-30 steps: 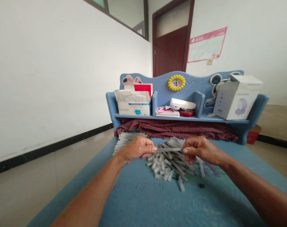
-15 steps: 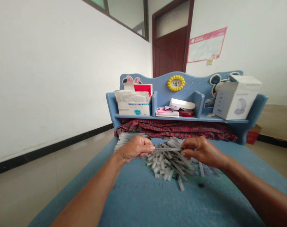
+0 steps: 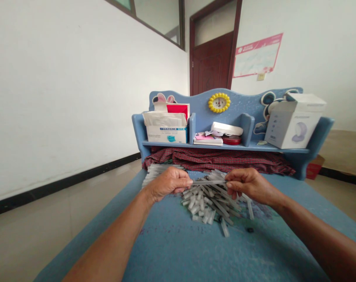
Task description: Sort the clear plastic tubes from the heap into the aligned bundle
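In left hand [image 3: 167, 184], right hand [image 3: 248, 185], strip [image 3: 208, 182], ends hidden

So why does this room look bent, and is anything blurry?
Head view: the wide lens slants the black skirting board and swells the left forearm at the frame's edge; light on the white wall is soft, without glare; the translucent plastic sticks look slightly soft.

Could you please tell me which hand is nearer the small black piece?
The right hand; it is beyond the small black piece, with the left hand farther away to the left, across the pile of translucent plastic sticks.
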Tool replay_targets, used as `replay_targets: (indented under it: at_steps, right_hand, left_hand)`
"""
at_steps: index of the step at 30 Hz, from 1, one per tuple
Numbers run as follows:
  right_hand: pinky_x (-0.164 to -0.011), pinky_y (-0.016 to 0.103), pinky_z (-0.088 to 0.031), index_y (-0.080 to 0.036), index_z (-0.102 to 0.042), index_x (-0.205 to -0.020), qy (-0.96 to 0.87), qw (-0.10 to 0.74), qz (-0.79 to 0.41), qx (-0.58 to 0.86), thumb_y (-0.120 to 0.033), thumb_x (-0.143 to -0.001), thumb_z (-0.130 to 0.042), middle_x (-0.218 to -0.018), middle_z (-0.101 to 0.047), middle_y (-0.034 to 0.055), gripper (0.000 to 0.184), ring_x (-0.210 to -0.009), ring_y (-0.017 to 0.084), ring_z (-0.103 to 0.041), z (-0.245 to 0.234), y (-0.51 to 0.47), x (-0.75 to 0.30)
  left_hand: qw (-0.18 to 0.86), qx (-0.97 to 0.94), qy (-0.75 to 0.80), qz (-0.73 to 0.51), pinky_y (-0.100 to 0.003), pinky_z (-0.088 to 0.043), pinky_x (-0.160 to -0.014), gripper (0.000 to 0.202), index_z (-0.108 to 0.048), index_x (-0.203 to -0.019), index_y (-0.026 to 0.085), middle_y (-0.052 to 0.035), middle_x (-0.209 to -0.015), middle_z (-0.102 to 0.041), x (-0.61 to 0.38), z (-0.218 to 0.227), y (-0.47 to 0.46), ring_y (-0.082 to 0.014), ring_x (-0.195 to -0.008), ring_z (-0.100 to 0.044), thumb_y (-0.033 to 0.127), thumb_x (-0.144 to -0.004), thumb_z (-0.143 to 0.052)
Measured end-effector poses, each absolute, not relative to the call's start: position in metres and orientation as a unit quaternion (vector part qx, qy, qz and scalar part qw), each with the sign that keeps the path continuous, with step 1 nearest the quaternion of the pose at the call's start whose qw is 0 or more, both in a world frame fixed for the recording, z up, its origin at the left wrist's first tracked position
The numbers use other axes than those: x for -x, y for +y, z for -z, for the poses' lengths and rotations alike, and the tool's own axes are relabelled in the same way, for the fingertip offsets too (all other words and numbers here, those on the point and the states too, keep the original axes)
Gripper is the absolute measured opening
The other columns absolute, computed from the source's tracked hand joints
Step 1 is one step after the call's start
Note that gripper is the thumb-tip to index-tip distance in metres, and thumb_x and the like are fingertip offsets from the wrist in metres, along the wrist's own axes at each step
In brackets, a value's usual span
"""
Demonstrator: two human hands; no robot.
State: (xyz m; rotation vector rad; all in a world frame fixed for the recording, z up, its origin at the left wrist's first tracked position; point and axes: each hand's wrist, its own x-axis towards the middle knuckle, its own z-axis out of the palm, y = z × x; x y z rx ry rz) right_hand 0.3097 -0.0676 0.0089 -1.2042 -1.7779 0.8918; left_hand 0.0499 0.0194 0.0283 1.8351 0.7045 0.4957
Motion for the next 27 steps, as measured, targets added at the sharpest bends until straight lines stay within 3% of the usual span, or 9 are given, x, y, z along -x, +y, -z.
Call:
replay_targets:
  at_steps: [6, 12, 18, 24, 27]
  right_hand:
    - [-0.043, 0.022, -0.038, -0.016, -0.054, -0.066, -0.710, 0.372, -0.345, 0.487, -0.048, -0.087, -0.046, -0.058, -0.064, 0.0039, 0.039, -0.045, 0.011, -0.056, -0.0061, -0.0667, -0.3096]
    - [-0.046, 0.021, -0.040, -0.016, -0.055, -0.078, -0.682, 0.397, -0.372, 0.489, -0.039, -0.076, -0.062, -0.061, -0.063, 0.0001, 0.025, -0.051, 0.011, -0.058, -0.0060, -0.0662, -0.3071]
    - [-0.039, 0.021, -0.036, -0.017, -0.051, -0.069, -0.692, 0.360, -0.357, 0.513, -0.050, -0.085, -0.047, -0.052, -0.059, -0.0011, 0.036, -0.039, 0.009, -0.051, -0.0047, -0.0675, -0.3066]
    - [-0.040, 0.020, -0.036, -0.017, -0.053, -0.074, -0.666, 0.380, -0.386, 0.513, -0.042, -0.076, -0.061, -0.055, -0.062, -0.0016, 0.027, -0.043, 0.009, -0.054, -0.0045, -0.0660, -0.3060]
    - [-0.038, 0.020, -0.034, -0.018, -0.050, -0.071, -0.673, 0.363, -0.367, 0.529, -0.047, -0.082, -0.053, -0.052, -0.061, -0.0014, 0.032, -0.039, 0.009, -0.053, -0.0042, -0.0658, -0.3061]
  left_hand:
    - [0.521, -0.773, 0.299, -0.202, -0.021, -0.019, -0.044, 0.028, -0.061, -0.064, 0.012, 0.0050, -0.047, -0.042, -0.0509, -0.0248, 0.0231, -0.0065, -0.042, -0.029, 0.039, -0.071, -0.064]
    - [0.513, -0.783, 0.297, -0.189, -0.019, -0.020, -0.043, 0.030, -0.060, -0.065, 0.013, 0.0060, -0.047, -0.043, -0.0513, -0.0217, 0.0261, -0.0055, -0.041, -0.030, 0.042, -0.071, -0.063]
    - [0.509, -0.785, 0.302, -0.186, -0.020, -0.019, -0.043, 0.030, -0.060, -0.065, 0.013, 0.0066, -0.046, -0.042, -0.0510, -0.0229, 0.0246, -0.0058, -0.041, -0.029, 0.043, -0.072, -0.061]
    - [0.504, -0.787, 0.310, -0.174, -0.023, -0.018, -0.046, 0.029, -0.061, -0.064, 0.014, 0.0050, -0.046, -0.042, -0.0526, -0.0250, 0.0194, -0.0074, -0.043, -0.028, 0.041, -0.074, -0.061]
    - [0.506, -0.785, 0.309, -0.179, -0.024, -0.017, -0.047, 0.028, -0.062, -0.063, 0.014, 0.0045, -0.045, -0.042, -0.0530, -0.0256, 0.0176, -0.0077, -0.043, -0.027, 0.039, -0.075, -0.061]
